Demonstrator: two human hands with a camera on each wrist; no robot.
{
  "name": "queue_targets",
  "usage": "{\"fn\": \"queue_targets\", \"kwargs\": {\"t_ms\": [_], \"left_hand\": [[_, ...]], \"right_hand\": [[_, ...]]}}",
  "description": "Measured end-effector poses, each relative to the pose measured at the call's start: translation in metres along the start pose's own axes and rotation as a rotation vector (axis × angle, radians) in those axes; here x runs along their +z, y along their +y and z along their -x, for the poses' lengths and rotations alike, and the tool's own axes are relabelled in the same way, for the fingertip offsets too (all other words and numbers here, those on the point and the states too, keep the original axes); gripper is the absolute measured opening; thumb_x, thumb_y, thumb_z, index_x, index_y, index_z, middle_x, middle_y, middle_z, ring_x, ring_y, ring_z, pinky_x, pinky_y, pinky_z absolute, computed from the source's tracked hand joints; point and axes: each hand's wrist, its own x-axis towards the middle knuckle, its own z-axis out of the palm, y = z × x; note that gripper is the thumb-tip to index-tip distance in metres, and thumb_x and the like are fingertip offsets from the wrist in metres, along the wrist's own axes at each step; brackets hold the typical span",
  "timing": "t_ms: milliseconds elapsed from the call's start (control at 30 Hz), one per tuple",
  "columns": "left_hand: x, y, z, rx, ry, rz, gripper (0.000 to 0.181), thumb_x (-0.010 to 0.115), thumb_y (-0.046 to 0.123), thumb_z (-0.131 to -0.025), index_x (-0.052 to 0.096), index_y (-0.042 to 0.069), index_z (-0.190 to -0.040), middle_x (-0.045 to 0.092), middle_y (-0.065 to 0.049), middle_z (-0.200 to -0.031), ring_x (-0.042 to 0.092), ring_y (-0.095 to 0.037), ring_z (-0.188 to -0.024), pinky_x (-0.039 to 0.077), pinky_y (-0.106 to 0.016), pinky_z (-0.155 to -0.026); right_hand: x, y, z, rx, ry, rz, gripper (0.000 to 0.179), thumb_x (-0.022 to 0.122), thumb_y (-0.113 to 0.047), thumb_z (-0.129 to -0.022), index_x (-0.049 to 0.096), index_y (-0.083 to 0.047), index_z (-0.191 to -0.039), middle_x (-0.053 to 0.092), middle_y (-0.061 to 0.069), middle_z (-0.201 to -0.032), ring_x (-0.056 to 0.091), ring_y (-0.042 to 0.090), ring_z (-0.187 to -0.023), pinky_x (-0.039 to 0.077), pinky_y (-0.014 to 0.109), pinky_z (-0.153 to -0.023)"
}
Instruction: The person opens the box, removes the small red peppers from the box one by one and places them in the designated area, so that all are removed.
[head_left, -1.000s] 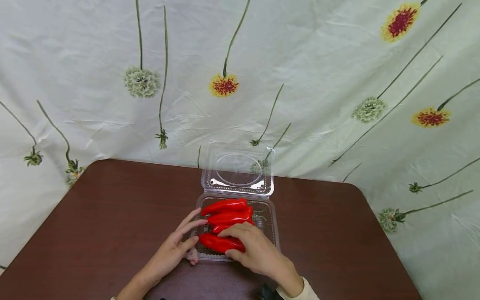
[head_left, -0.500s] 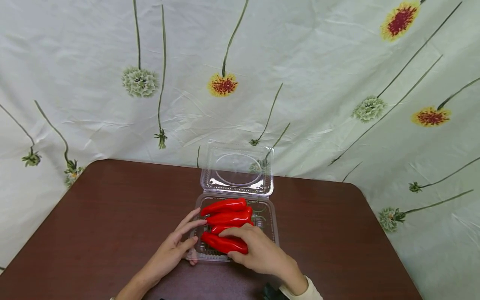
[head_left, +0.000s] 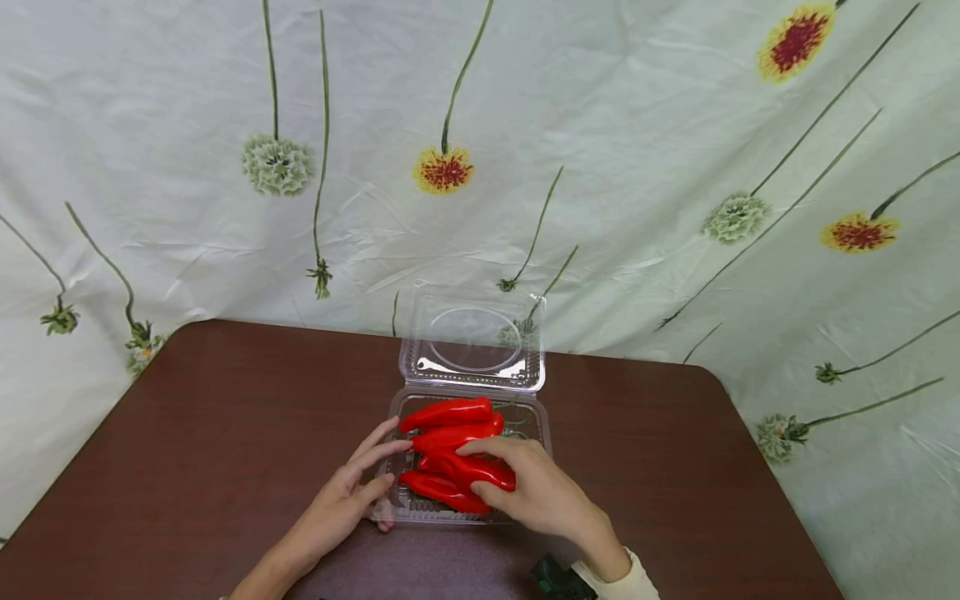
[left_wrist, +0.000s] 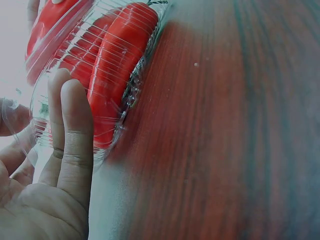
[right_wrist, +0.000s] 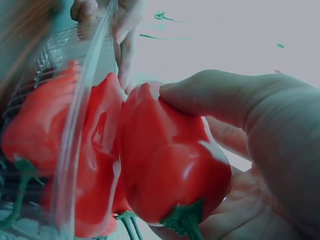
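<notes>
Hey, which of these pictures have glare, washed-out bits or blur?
Head view: fairly clear, with bright glints on the peppers and lid; left wrist view: left edge washed out nearly white, the table tinted teal toward the right; right wrist view: pale, overexposed background, blurred upper-left corner, a highlight on the held pepper.

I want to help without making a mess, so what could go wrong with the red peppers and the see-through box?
The held pepper looks smooth and shiny, so it might slip out of the right grip.
The other peppers crowd close to it, so a bump could make them roll.
The clear lid stands open at the far side, so it might flop down if the box gets knocked.
</notes>
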Motion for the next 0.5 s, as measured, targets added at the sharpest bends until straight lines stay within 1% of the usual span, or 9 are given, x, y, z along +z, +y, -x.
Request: {"fn": "queue_targets", "kwargs": {"t_ms": [133, 300, 400, 500], "left_hand": [[0.000, -0.001, 0.000, 0.020, 0.001, -0.015, 0.042, 0.049, 0.002, -0.104, 0.045, 0.000, -0.145, 0.006, -0.013, -0.166, 0.063, -0.018, -0.059, 0.059, -0.034, -0.056], [0.000, 0.000, 0.000, 0.017, 0.004, -0.027, 0.042, 0.049, 0.003, -0.103, 0.046, 0.001, -0.145, 0.007, -0.012, -0.166, 0.064, -0.020, -0.061, 0.060, -0.034, -0.056], [0.000, 0.001, 0.000, 0.004, 0.008, -0.033, 0.042, 0.050, 0.004, -0.103, 0.046, 0.002, -0.145, 0.007, -0.012, -0.166, 0.064, -0.022, -0.061, 0.060, -0.035, -0.057], [0.000, 0.002, 0.001, -0.011, 0.012, -0.031, 0.042, 0.050, 0.003, -0.103, 0.046, 0.002, -0.145, 0.008, -0.012, -0.166, 0.064, -0.023, -0.059, 0.060, -0.035, -0.057]], "right_hand": [[-0.004, 0.003, 0.002, -0.026, 0.021, -0.007, 0.043, 0.074, -0.011, -0.089, 0.063, -0.019, -0.130, 0.069, -0.006, -0.117, 0.062, 0.006, -0.092, 0.055, 0.022, -0.081], [-0.008, 0.005, 0.003, -0.063, 0.050, 0.004, 0.047, 0.072, -0.010, -0.090, 0.061, -0.022, -0.134, 0.070, -0.006, -0.115, 0.062, 0.007, -0.091, 0.055, 0.022, -0.077], [-0.011, 0.006, 0.003, -0.078, 0.069, 0.028, 0.050, 0.071, -0.008, -0.090, 0.060, -0.023, -0.137, 0.069, -0.005, -0.120, 0.063, 0.011, -0.100, 0.055, 0.026, -0.081], [-0.014, 0.007, 0.004, -0.083, 0.077, 0.044, 0.050, 0.070, -0.006, -0.090, 0.061, -0.022, -0.137, 0.066, -0.005, -0.129, 0.061, 0.014, -0.114, 0.054, 0.033, -0.092]]}}
